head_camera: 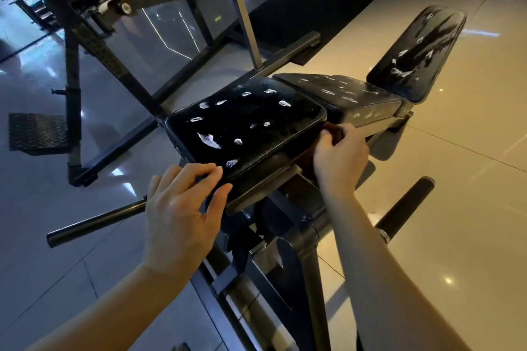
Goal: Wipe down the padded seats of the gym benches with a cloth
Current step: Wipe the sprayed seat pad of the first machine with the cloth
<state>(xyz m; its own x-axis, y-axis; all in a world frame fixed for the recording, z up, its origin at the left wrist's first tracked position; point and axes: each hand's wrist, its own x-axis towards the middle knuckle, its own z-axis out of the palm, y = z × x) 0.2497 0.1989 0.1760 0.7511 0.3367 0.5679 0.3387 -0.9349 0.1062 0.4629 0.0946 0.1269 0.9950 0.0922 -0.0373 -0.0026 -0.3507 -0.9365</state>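
A black padded seat (256, 122) of a gym bench sits in the middle, dotted with white foam blobs. Behind it lie a second black pad (342, 91) and a raised back pad (419, 51), both smeared with white. My left hand (182, 208) rests on the seat's near left corner with fingers straight. At the seat's right edge my right hand (339, 157) grips a dark reddish-brown cloth (332, 129), most of it hidden under the fingers.
A dark metal rack frame (119, 60) stands at the back left. The bench's steel frame (285, 259) and two black foot bars (94, 222) (405, 205) stick out below the seat. A black floor mat (299, 17) lies behind on the glossy tiled floor.
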